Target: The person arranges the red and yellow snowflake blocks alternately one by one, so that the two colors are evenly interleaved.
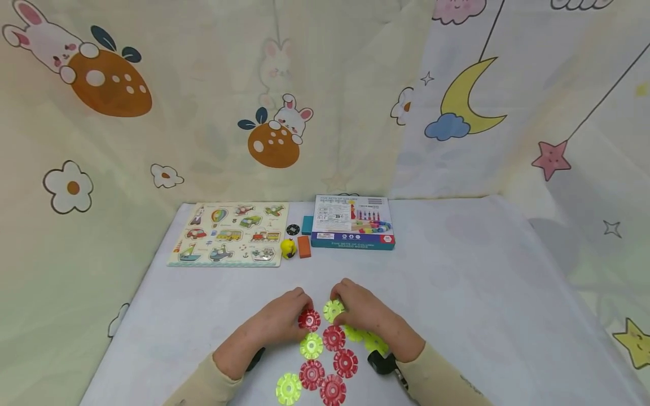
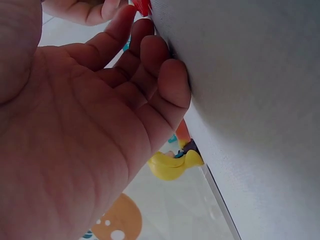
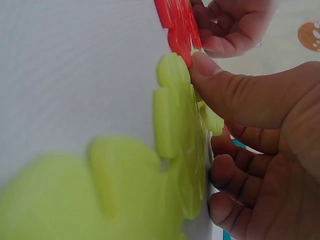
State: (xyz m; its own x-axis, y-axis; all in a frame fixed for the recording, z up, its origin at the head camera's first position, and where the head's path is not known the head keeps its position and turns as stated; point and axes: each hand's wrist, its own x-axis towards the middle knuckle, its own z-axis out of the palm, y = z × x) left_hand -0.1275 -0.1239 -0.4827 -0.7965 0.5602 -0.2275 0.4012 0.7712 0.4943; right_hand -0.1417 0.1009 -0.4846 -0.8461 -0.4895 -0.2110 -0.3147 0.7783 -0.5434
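Note:
My left hand [image 1: 284, 316] pinches a red notched plastic disc [image 1: 309, 320] between thumb and forefinger, low over the white table. In the left wrist view only a bit of the red disc [image 2: 143, 6] shows beyond the curled fingers. To the right, my right hand [image 1: 363, 309] holds a yellow-green notched disc [image 1: 333, 310] by its edge. Below the hands lie more discs: a yellow-green one [image 1: 311, 345], a red one [image 1: 334, 338] and several others in two rough columns. Further yellow-green discs [image 1: 374, 341] lie partly hidden under the right hand.
At the back are a vehicle puzzle board [image 1: 228, 234], a small yellow toy [image 1: 288, 248], an orange block [image 1: 304, 247], a blue block [image 1: 307, 225], a round black piece [image 1: 293, 229] and a boxed bead set [image 1: 352, 222]. Printed cloth hangs around the table.

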